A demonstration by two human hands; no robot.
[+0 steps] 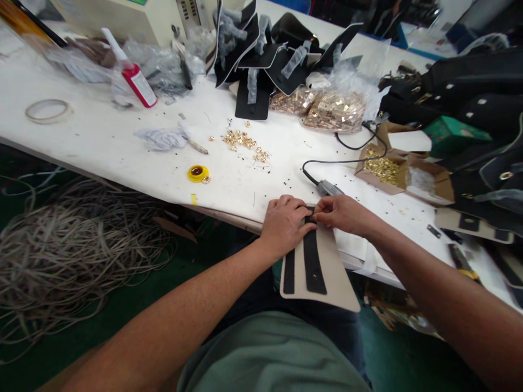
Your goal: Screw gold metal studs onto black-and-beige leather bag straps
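A beige panel [335,275] with rounded corners lies over the table's front edge, its near end sticking out above my lap. Two black strips run along it; the longer strip [314,267] passes up under my fingers. My left hand [285,224] grips the panel's left side, with thumb and fingertips pressing on the strip's far end. Facing it, my right hand [342,214] is closed in a pinch at the same spot; whatever lies between its fingertips is hidden. Just beyond my right hand rests a grey corded tool [329,188], partly covered by it.
Small gold fittings [241,140] are scattered mid-table near a yellow tape roll [198,173]. Behind them stand black flaps [252,98] and bags of metal parts [335,111]. Cardboard boxes [384,188] of gold pieces sit right. A red-and-white bottle [139,84] stands left. Cord heaps [61,267] cover the floor.
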